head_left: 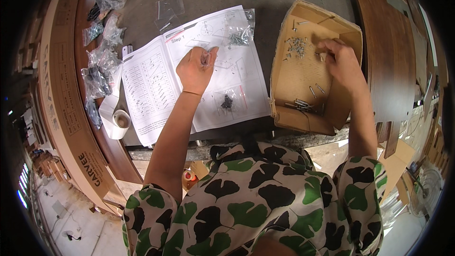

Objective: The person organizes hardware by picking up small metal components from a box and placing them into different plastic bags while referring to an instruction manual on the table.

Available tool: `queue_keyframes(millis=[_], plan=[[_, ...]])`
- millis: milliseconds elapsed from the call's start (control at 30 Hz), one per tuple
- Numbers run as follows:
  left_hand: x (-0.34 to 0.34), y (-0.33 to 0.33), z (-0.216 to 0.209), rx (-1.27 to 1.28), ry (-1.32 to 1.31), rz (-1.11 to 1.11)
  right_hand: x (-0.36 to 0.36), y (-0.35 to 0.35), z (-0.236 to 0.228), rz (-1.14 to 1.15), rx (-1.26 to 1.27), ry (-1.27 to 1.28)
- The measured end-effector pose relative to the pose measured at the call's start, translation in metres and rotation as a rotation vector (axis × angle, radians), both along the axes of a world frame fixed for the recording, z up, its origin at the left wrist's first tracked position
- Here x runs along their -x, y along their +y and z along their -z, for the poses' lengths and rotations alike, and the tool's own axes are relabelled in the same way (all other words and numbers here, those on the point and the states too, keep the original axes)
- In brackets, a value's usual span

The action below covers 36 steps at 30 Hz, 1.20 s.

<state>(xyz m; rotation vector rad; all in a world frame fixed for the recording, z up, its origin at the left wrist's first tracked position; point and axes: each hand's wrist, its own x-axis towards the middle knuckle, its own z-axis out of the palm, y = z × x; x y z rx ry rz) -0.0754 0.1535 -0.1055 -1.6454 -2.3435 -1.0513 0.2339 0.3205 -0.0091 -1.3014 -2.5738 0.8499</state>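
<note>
Over the open instruction booklet [142, 85], my left hand [193, 72] is closed around a crumpled clear plastic bag [206, 59]; what the bag holds is hidden by my fingers. My right hand [342, 64] reaches into a shallow cardboard box [296, 78], its fingertips bent together beside a heap of small screws [296, 46]. Whatever they pinch is too small to name. Longer metal pins or bolts [301, 105] lie at the box's near end. On the booklet rest a clear bag of screws [241, 35] and a bag of black parts [227, 102].
Several bagged hardware packs [102, 61] line the table's left side, with a roll of white labels [119, 122] near them. An unfilled clear bag [169, 7] lies beyond the booklet. Brown wooden panels [388, 57] stand right of the box; a long carton [64, 99] edges the left.
</note>
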Motion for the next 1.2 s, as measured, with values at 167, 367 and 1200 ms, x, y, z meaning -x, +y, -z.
queue_keyframes(millis=[167,367,1200], plan=[[0.000,0.000,-0.001,0.005,-0.017,-0.002,0.009,0.029,0.018,-0.052,0.339,0.054],[-0.002,0.000,-0.002,0.026,-0.028,-0.021,0.009,0.037,0.029,-0.127,0.307,-0.013],[0.000,-0.001,0.002,0.004,-0.001,-0.009,0.029,0.002,0.020,-0.236,0.137,-0.025]])
